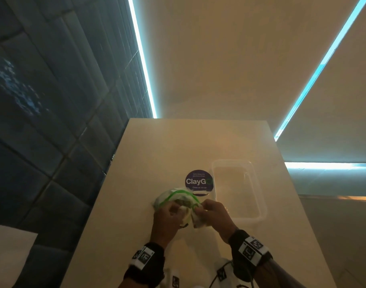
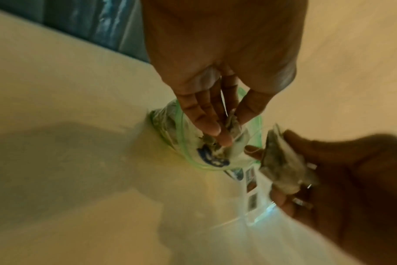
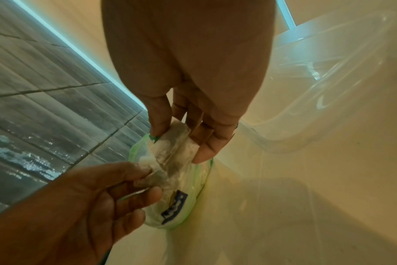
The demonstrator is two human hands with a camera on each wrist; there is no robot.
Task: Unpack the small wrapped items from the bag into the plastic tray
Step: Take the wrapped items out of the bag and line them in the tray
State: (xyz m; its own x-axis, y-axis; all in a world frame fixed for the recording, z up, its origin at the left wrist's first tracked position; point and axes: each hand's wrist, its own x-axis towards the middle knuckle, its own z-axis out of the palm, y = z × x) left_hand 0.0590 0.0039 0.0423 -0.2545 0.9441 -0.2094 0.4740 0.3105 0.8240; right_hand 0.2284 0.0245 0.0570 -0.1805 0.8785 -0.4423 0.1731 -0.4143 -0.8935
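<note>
Bag (image 1: 175, 201): clear zip bag, green seal, lying on table (image 1: 148, 163) at 12 o'clock from both wrists, mouth toward hands. Wrapped item (image 3: 172, 147) pinched in right hand (image 1: 213, 213), thumb against fingers, just at bag mouth. Left hand (image 1: 167, 217) fingers reach into mouth, pinching another wrapped piece (image 3: 147, 181). Hands nearly touching. Plastic tray (image 1: 259, 194): looks empty, at 2 o'clock from right hand, long axis running 12–6, near edge close. Right hand nearer tray; next move likely short carry rightward.
</note>
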